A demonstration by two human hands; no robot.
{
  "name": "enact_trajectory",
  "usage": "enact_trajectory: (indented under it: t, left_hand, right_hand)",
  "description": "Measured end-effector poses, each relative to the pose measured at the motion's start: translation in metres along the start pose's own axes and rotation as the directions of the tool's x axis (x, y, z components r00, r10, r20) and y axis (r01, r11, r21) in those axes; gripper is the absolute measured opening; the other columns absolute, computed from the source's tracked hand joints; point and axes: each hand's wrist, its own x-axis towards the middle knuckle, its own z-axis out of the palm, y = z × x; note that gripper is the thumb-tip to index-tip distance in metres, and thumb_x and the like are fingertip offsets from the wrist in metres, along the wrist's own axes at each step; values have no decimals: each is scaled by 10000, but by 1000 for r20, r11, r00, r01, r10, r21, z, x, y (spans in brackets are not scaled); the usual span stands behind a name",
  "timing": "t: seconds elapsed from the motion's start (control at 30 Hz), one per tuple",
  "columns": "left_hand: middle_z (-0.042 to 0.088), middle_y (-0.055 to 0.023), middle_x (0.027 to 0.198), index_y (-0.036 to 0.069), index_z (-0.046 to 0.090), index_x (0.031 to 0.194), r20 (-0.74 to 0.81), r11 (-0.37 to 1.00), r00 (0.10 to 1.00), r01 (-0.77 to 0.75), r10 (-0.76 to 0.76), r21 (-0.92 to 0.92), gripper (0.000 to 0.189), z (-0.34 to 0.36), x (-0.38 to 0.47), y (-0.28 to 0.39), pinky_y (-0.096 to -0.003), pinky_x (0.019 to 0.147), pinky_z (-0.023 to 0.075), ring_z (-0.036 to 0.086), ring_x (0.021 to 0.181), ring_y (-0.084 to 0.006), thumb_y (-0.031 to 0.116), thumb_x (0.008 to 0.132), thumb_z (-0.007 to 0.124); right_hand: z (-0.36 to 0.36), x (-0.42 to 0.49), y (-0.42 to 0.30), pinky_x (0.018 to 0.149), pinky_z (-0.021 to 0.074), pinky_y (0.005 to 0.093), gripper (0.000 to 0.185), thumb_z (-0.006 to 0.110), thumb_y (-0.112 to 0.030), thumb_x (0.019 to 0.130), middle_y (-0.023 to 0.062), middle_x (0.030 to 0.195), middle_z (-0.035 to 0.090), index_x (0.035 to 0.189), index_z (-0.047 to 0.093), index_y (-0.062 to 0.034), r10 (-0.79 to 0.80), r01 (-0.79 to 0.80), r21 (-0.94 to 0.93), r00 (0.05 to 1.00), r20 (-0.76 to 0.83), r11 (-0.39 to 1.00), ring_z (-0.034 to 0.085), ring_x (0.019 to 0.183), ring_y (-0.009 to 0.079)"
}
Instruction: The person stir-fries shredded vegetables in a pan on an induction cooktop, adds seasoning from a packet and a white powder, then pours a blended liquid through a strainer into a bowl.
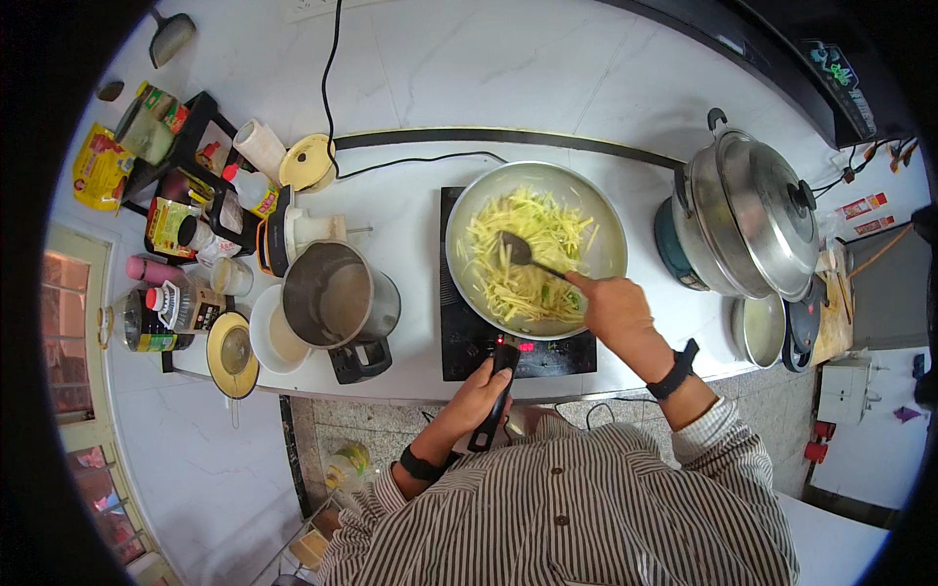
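Observation:
A wide frying pan (605,220) sits on a black induction cooktop (469,360) with a lit red display. Pale yellow shredded vegetable strips (542,209) with some green pieces lie heaped in the pan; they look like potato. My left hand (476,395) grips the pan's black handle (504,360) at the counter's front edge. In my right hand (615,308) is the handle of a dark spatula (516,247). Its blade rests among the strips, left of the pan's middle, and part of it is blurred.
Left of the cooktop stand a steel soymilk-maker jug (330,293), a white bowl (282,348) and a strainer (236,351) over a yellow bowl. Bottles and a black rack (172,172) crowd the far left. A lidded steel steamer pot (747,212) and a metal basin (758,329) are to the right.

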Motion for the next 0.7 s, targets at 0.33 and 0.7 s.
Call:
enact_trajectory:
  t: [0.33, 0.7]
  left_hand:
    - [554, -26, 706, 81, 445, 1086, 12, 998, 999, -38, 37, 53, 259, -4, 3, -5, -255, 516, 469, 545, 577, -100, 334, 1029, 433]
    - [521, -27, 654, 63, 437, 1017, -19, 1000, 1000, -6, 6, 29, 240, 1, -3, 7, -285, 499, 457, 523, 541, -113, 302, 1028, 454]
  right_hand:
    - [-30, 16, 66, 663, 515, 499, 374, 504, -36, 835, 199, 803, 671, 1134, 682, -173, 243, -257, -85, 958, -153, 963, 651, 753, 397]
    - [-12, 74, -8, 678, 544, 437, 368, 533, -51, 827, 165, 820, 691, 1143, 682, -167, 125, -134, -52, 982, -143, 990, 685, 776, 337]
